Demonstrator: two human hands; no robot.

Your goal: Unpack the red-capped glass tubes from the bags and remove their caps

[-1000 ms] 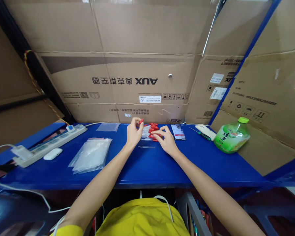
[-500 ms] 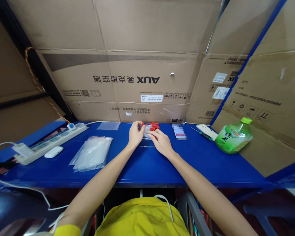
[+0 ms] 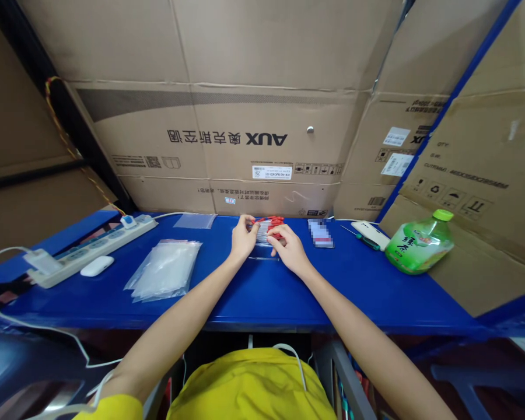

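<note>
On the blue table [image 3: 262, 291], both hands [image 3: 244, 240] pinch red-capped tubes [image 3: 269, 226]

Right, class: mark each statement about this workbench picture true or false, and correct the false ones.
1. Both the left hand and the right hand touch the red-capped pieces on the blue table. True.
2. The green bottle is left of the hands. False: it is to their right, tilted, beside the cardboard.
3. The clear plastic bags lie left of the hands. True.
4. The power strip lies at the table's right end. False: it lies at the left end, by the white mouse.
</note>
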